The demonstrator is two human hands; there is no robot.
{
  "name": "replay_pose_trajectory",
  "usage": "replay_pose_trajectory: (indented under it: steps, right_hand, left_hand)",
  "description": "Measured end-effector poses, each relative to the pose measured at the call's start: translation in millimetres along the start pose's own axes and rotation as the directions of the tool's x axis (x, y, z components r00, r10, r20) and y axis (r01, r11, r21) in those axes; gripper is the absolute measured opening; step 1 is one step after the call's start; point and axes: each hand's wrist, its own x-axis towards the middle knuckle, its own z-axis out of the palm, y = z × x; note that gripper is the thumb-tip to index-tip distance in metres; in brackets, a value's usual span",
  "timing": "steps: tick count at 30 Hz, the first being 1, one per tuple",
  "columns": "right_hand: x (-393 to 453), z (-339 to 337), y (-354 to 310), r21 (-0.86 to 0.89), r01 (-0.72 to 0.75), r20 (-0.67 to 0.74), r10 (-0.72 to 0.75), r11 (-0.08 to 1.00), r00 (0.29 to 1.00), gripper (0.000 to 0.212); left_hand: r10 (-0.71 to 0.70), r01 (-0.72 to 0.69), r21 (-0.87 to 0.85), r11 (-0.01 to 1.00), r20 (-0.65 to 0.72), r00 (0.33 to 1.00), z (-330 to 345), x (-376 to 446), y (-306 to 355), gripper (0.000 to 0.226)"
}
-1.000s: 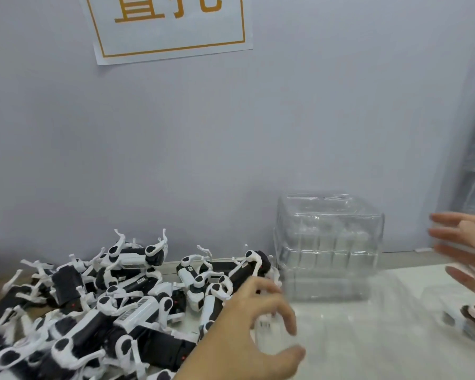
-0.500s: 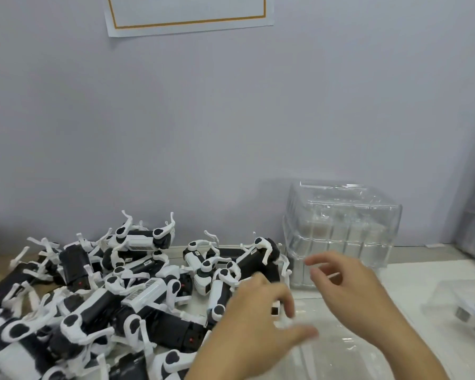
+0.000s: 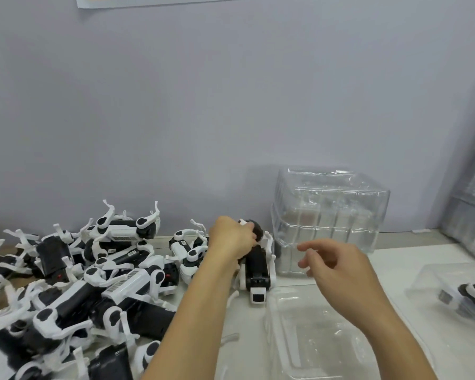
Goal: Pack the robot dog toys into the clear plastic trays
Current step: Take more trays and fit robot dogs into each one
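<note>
- Left hand (image 3: 232, 238): fingers curled round black-and-white robot dog toy (image 3: 255, 270), at heap's right edge.
- Right hand (image 3: 337, 266): loosely curled, holding nothing, above empty clear plastic tray (image 3: 313, 344).

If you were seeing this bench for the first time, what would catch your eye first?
A big jumbled pile of black-and-white robot dog toys fills the left side. At centre, the left hand grips one robot dog beside the stack of clear trays by the wall, with an empty tray just in front.

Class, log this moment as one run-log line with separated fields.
left hand: grips robot dog toy | right hand: free, above empty clear tray | stage: picking
</note>
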Motion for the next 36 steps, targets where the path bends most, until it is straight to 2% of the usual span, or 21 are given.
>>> replay_pose_trajectory:
  steps: [2, 6, 8, 11, 14, 17, 21, 23, 25, 28, 30, 33, 36]
  right_hand:
    - [-0.1, -3.2, -2.1, 0.045, -0.002, -0.032, 0.004, 0.999, 0.999, 0.027]
    - [-1.8, -2.2, -11.5, 0.183, 0.021, -0.084, -0.005, 0.983, 0.996, 0.027]
    - [-1.4, -0.5, -16.8, 0.283, 0.023, -0.106, 0.007, 0.959, 0.994, 0.024]
    - [-1.9, -2.1, -22.5, 0.462, -0.003, -0.066, 0.038, 0.887, 0.997, 0.023]
    - [-2.7, -8.7, -24.8, 0.565, -0.004, 0.003, 0.003, 0.825, 1.000, 0.036]
    - [-4.4, -16.8, -23.0, 0.481, -0.004, 0.049, -0.023, 0.877, 0.999, 0.052]
    - [-5.3, -20.7, -19.1, 0.382, -0.026, 0.022, 0.019, 0.924, 1.000, 0.039]
    - [-3.8, -21.7, -16.6, 0.372, -0.033, -0.018, 0.042, 0.927, 0.999, 0.038]
    - [-3.7, -27.7, -15.6, 0.344, 0.006, -0.053, 0.013, 0.939, 0.998, 0.033]
    - [-7.0, -48.3, -16.4, 0.257, 0.068, -0.148, -0.030, 0.964, 0.989, 0.039]
    - [-11.2, -65.4, -12.9, 0.235, 0.063, -0.191, -0.017, 0.970, 0.981, 0.039]
    - [-16.8, -79.8, -6.7, 0.165, -0.005, -0.134, 0.027, 0.986, 0.991, 0.032]
    - [-17.8, -77.0, -2.7, 0.066, -0.068, -0.048, 0.071, 0.996, 0.996, 0.044]
  left_hand:
    - [0.017, -0.025, -0.119, 0.993, -0.065, 0.998, -8.4, -12.8, 0.7, 0.032]
    - [0.246, -0.279, -0.168, 0.945, -0.193, 0.950, -19.1, -52.3, 6.1, 0.032]
    - [0.396, -0.427, -0.088, 0.900, -0.245, 0.885, -16.6, -68.0, 5.4, 0.031]
    - [0.613, -0.620, 0.066, 0.782, -0.263, 0.745, -8.2, -86.5, -2.9, 0.035]
    - [0.796, -0.755, 0.260, 0.602, -0.121, 0.593, 0.6, -95.1, -17.2, 0.026]
    - [0.871, -0.821, 0.390, 0.417, 0.088, 0.484, 8.8, -98.5, -26.9, 0.014]
    - [0.892, -0.840, 0.466, 0.280, 0.197, 0.406, 16.2, -104.6, -23.8, 0.017]
    - [0.879, -0.861, 0.398, 0.316, 0.218, 0.424, 19.6, -107.3, -24.9, 0.015]
    - [0.848, -0.862, 0.231, 0.452, 0.187, 0.495, 18.4, -109.7, -27.0, 0.026]
    - [0.811, -0.814, -0.002, 0.581, -0.079, 0.580, 14.8, -107.8, -29.8, 0.026]
    - [0.721, -0.729, 0.040, 0.684, -0.191, 0.666, 17.7, -99.3, -34.9, 0.020]
    - [0.543, -0.518, 0.224, 0.825, -0.065, 0.837, 25.0, -88.8, -49.0, 0.018]
    - [0.418, -0.425, 0.286, 0.859, 0.085, 0.904, 32.7, -85.7, -63.4, 0.024]
